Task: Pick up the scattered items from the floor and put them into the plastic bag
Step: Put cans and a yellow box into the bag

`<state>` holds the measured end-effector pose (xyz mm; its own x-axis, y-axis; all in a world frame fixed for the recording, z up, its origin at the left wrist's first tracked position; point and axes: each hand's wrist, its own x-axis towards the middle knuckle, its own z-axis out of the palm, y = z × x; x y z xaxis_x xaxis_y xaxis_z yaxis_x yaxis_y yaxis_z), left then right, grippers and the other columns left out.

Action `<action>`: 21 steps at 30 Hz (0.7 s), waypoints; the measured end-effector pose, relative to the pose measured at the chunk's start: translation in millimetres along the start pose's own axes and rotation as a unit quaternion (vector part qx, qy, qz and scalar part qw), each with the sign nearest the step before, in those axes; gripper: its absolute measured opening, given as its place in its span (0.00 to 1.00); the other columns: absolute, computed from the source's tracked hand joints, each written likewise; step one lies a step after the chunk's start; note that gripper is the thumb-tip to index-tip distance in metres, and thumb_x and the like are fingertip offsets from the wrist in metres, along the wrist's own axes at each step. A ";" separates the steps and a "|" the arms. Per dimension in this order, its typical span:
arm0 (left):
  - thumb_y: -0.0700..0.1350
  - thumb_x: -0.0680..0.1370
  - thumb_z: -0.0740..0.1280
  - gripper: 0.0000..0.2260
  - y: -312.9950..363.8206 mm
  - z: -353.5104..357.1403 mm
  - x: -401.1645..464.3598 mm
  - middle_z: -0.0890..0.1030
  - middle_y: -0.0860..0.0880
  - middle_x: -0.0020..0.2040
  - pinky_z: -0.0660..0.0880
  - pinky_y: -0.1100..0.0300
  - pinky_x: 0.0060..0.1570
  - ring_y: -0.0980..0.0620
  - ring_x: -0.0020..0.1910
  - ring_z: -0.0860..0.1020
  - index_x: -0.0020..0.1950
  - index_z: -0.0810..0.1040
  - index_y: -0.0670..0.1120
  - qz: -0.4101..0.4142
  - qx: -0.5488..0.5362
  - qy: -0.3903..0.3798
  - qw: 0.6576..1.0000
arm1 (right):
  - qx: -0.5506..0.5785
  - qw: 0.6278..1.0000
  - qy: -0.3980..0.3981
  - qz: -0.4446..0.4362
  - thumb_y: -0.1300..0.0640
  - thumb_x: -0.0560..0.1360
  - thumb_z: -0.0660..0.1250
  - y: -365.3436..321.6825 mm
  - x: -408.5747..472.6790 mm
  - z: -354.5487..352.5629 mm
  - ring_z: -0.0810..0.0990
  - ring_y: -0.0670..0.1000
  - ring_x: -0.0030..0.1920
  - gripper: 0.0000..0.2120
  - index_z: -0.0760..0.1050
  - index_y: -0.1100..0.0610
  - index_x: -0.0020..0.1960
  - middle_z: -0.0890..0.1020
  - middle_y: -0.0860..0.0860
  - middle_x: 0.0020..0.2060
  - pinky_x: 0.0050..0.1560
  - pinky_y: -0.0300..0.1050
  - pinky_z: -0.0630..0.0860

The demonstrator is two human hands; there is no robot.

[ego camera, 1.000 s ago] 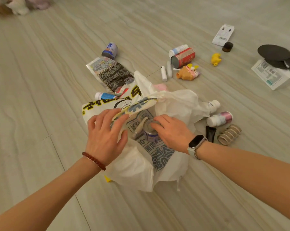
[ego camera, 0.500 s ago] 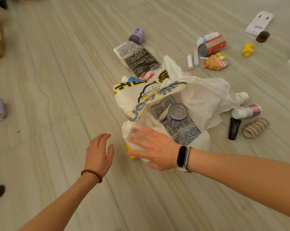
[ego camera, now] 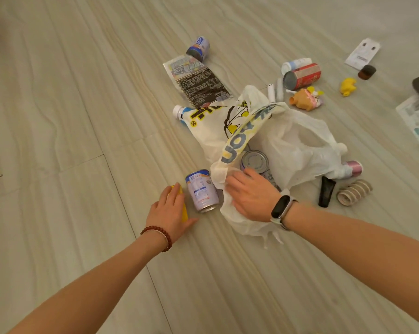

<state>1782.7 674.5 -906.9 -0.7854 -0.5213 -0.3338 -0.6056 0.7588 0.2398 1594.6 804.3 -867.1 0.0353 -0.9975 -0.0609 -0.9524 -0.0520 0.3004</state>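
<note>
Head view: your left hand (ego camera: pixel 170 208) has swung over, now resting loose-fingered on a yellow item (ego camera: pixel 184 208) beside a newly visible can (ego camera: pixel 202 190); your right hand (ego camera: pixel 250 196), fingers flat, has shifted onto the plastic bag (ego camera: pixel 297 150) rim mid-floor, keeping it open.

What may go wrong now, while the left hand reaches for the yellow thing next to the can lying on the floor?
1. The left hand lies on the yellow item right beside the blue-labelled can, which lies on its side; a nudge could roll it away.
2. The right hand only presses the plastic bag flat, so its mouth may sag shut.
</note>
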 end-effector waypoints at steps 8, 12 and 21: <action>0.41 0.73 0.67 0.32 -50.6 -3.5 -25.2 0.54 0.41 0.75 0.63 0.52 0.68 0.42 0.73 0.57 0.73 0.56 0.43 -0.104 -0.147 0.054 0.982 | 0.063 0.974 0.133 -0.174 0.51 0.73 0.58 -45.1 42.9 -23.6 0.80 0.53 0.47 0.12 0.77 0.55 0.45 0.82 0.51 0.46 0.53 0.48 0.74; 0.43 0.76 0.64 0.30 -62.8 -3.1 -31.1 0.64 0.40 0.71 0.66 0.51 0.64 0.41 0.68 0.66 0.74 0.54 0.45 -0.171 -0.173 0.013 0.970 | 0.006 0.987 -0.112 -0.117 0.40 0.72 0.63 -52.4 70.0 -22.6 0.59 0.62 0.72 0.37 0.57 0.60 0.72 0.62 0.63 0.71 0.73 0.56 0.53; 0.44 0.76 0.65 0.21 -69.0 -22.5 -43.7 0.73 0.42 0.65 0.68 0.53 0.61 0.43 0.63 0.72 0.68 0.67 0.42 -0.180 -0.232 0.125 0.948 | 0.097 0.985 -0.134 -0.052 0.45 0.69 0.68 -36.3 71.6 -15.6 0.74 0.62 0.55 0.30 0.66 0.59 0.65 0.74 0.64 0.57 0.57 0.52 0.68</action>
<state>1855.9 636.2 -888.4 -0.4882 -0.8340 -0.2569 -0.7853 0.2914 0.5462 1636.4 734.0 -867.5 0.0783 -0.9376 -0.3389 -0.9888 -0.1165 0.0936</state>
